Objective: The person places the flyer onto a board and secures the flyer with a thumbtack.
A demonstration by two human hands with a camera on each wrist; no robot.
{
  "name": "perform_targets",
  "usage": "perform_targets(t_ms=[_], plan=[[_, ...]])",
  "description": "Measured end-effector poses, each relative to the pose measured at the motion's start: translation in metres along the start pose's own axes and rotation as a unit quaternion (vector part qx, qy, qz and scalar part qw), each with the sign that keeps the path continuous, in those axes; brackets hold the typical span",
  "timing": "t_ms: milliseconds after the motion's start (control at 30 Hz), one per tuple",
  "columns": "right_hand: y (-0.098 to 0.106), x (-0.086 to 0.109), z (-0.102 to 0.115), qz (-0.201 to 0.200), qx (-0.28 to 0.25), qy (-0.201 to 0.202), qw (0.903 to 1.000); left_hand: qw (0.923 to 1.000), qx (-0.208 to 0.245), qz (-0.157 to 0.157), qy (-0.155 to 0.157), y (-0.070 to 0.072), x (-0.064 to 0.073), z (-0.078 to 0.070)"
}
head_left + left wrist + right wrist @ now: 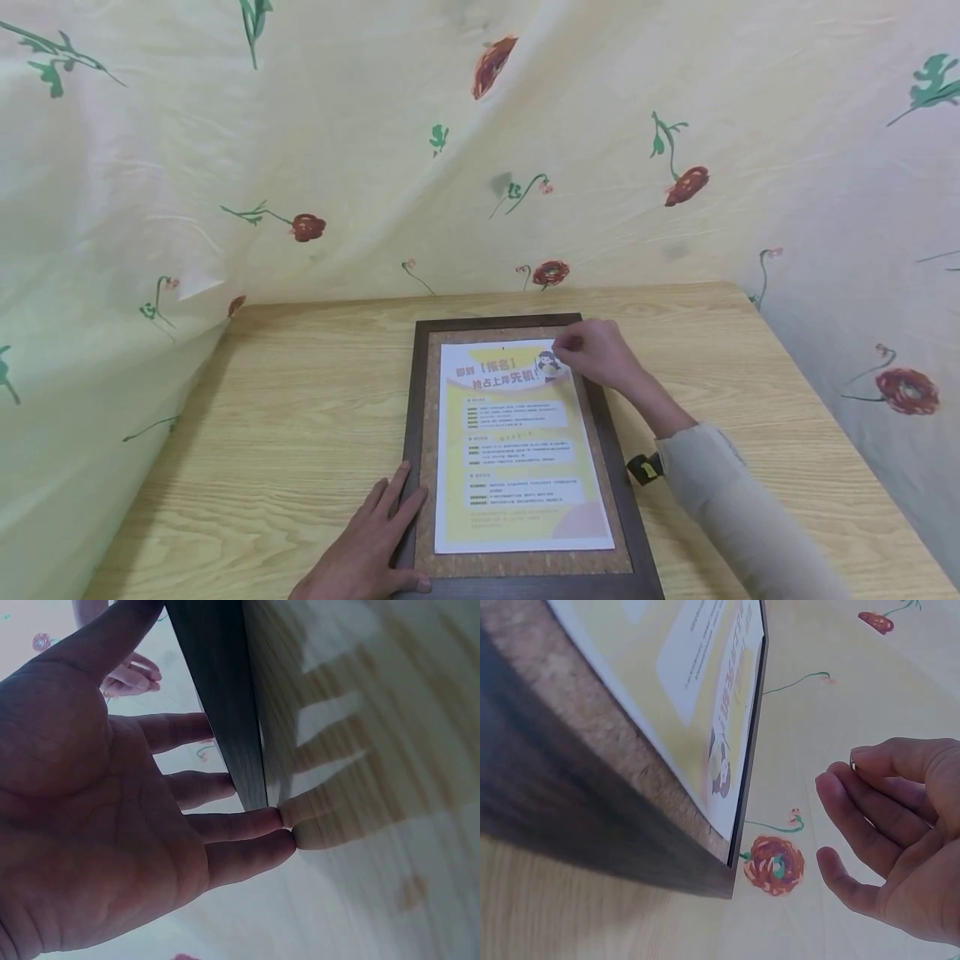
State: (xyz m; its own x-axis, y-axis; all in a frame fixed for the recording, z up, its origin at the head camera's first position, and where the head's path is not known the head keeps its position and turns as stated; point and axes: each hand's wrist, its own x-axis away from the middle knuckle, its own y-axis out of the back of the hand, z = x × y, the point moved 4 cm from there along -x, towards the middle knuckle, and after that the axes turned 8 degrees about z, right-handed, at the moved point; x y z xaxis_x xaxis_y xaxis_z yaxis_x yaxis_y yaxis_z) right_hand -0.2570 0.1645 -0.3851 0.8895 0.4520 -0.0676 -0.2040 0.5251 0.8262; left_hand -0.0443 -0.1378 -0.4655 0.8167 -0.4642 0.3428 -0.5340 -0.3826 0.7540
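Observation:
A cork board (532,565) in a dark wooden frame lies on the table, with a yellow and white printed poster (517,467) on its cork. One tiny dark pin (503,347) shows at the poster's top middle. My right hand (596,354) is over the poster's top right corner, pinching a tiny shiny metal pin (853,762) between thumb and fingertips; most of the pin is hidden. My left hand (367,537) rests at the frame's lower left, fingers straight and spread along its side edge (225,697), two fingertips touching the tabletop and the thumb over the lower corner.
The light wood-grain table (300,400) extends on both sides of the board. A pale cloth (360,150) with red flowers hangs behind and at both sides. A black strap piece (647,468) sits at my right sleeve, close to the frame's right edge.

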Motion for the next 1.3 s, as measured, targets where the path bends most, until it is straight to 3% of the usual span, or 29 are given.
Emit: perform_targets(t_ms=[167, 400, 600, 1300], plan=[[-0.003, -0.009, 0.002, 0.001, -0.002, -0.013, 0.9999, 1.0, 0.0, 0.001, -0.001, 0.0, 0.0, 0.001], [-0.006, -0.018, 0.008, -0.006, -0.022, 0.014, 0.9996, 1.0, 0.001, 0.003, 0.003, 0.001, 0.001, 0.0], [-0.008, -0.024, 0.015, -0.009, -0.046, 0.013, 0.9988, 1.0, 0.001, 0.001, 0.002, 0.001, 0.001, 0.0], [-0.011, -0.044, 0.023, -0.022, -0.045, 0.023, 0.9985, 0.9999, -0.01, -0.005, 0.0, 0.001, 0.0, 0.0]])
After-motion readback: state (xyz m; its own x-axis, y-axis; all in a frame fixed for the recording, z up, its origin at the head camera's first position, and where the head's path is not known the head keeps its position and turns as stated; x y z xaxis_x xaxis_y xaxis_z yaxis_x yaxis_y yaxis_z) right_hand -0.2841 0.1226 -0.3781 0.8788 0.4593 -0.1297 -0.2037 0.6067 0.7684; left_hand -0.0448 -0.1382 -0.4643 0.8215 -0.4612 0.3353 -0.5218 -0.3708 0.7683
